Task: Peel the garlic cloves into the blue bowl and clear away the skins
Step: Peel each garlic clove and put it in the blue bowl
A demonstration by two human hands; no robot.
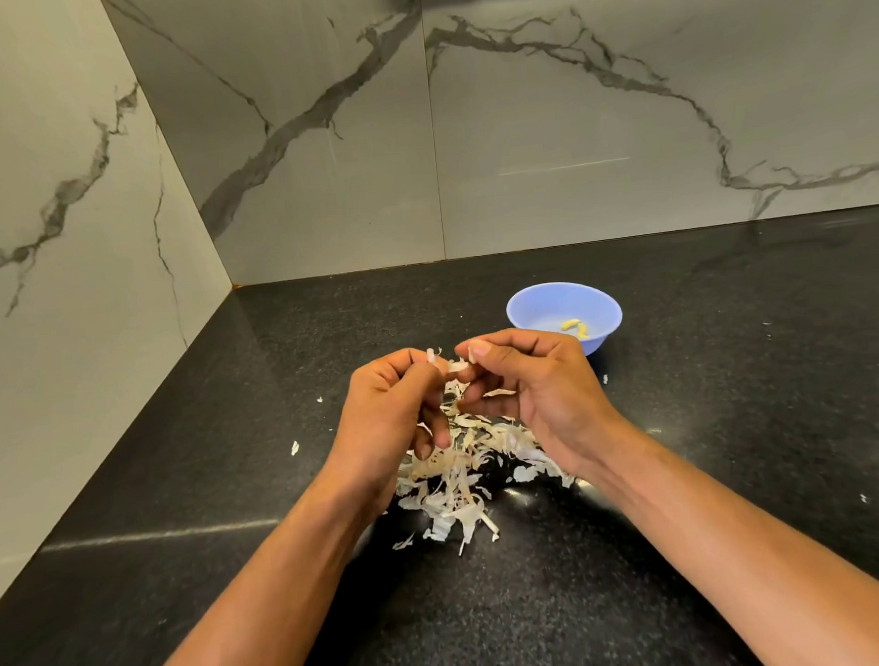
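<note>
Both my hands are raised together above the black counter. My left hand [390, 402] pinches a small garlic clove [432, 356] with white skin sticking up from its fingertips. My right hand [528, 384] pinches a strip of skin [457, 366] on that clove between thumb and forefinger. Under the hands lies a pile of pale garlic skins [462, 486]. The blue bowl [534, 309] stands just beyond my right hand, with two peeled yellowish cloves [575, 326] inside.
The black speckled counter [690, 420] runs into a corner of grey marble-patterned walls at the left and back. A few stray skin flakes [294, 447] lie scattered left and right of the pile.
</note>
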